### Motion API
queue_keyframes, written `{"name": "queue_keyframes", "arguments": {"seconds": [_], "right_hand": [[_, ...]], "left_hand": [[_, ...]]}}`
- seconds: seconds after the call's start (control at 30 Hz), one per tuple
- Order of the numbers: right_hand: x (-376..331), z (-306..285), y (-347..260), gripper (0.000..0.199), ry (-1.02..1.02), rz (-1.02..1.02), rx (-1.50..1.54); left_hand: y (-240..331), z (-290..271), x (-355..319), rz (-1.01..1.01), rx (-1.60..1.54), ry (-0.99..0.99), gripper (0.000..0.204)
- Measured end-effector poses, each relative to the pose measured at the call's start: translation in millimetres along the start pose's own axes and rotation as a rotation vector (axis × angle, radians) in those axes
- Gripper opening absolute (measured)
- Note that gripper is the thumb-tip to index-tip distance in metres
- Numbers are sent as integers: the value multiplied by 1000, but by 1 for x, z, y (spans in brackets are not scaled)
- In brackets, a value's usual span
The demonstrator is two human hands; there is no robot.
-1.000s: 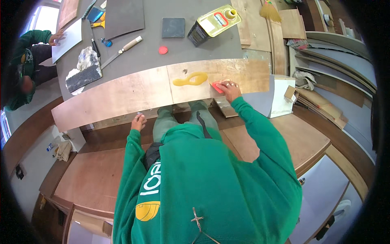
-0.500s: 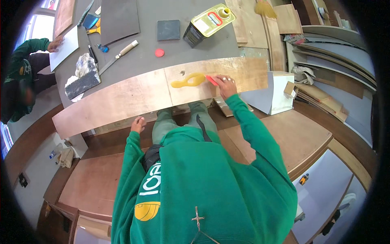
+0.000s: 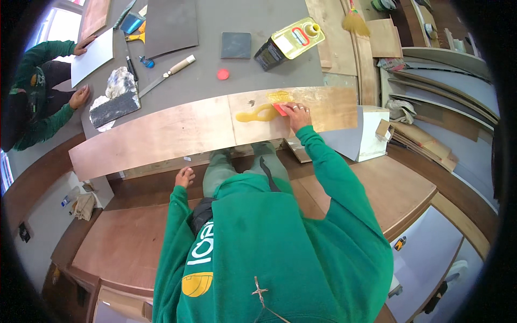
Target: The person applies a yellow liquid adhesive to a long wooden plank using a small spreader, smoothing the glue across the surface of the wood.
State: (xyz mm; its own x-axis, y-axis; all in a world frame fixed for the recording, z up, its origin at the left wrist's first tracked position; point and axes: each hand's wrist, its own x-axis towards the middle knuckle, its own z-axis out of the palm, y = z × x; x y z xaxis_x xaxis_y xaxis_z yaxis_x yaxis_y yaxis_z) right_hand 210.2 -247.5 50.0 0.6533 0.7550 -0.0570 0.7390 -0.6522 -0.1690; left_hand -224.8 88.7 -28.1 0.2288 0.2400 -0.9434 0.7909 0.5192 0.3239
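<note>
R hand (image 3: 297,114) w/ red scraper (image 3: 280,109) on yellow glue (image 3: 257,114), plywood strip (image 3: 161,134)

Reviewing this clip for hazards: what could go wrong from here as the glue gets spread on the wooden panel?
1. The yellow glue lies near the wooden panel front edge, so the red spreader in the right hand might push it over.
2. The open tin can lies on its side and may leak.
3. The left hand is off the panel, which could shift.
</note>
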Motion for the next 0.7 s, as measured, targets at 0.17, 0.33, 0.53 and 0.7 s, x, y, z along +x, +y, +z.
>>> {"name": "queue_keyframes", "arguments": {"seconds": [0.17,0.33,0.53,0.7], "right_hand": [[-7,-3,20,40,79,251,-6],[-11,15,47,37,96,571,-24],[18,20,36,38,11,676,-55],[27,28,0,42,-123,695,-53]], "left_hand": [[6,-9,-1,29,-34,3,47],[27,-20,-2,43,2,13,46],[34,-31,0,50,12,11,46],[36,-35,-2,41,21,2,47]]}}
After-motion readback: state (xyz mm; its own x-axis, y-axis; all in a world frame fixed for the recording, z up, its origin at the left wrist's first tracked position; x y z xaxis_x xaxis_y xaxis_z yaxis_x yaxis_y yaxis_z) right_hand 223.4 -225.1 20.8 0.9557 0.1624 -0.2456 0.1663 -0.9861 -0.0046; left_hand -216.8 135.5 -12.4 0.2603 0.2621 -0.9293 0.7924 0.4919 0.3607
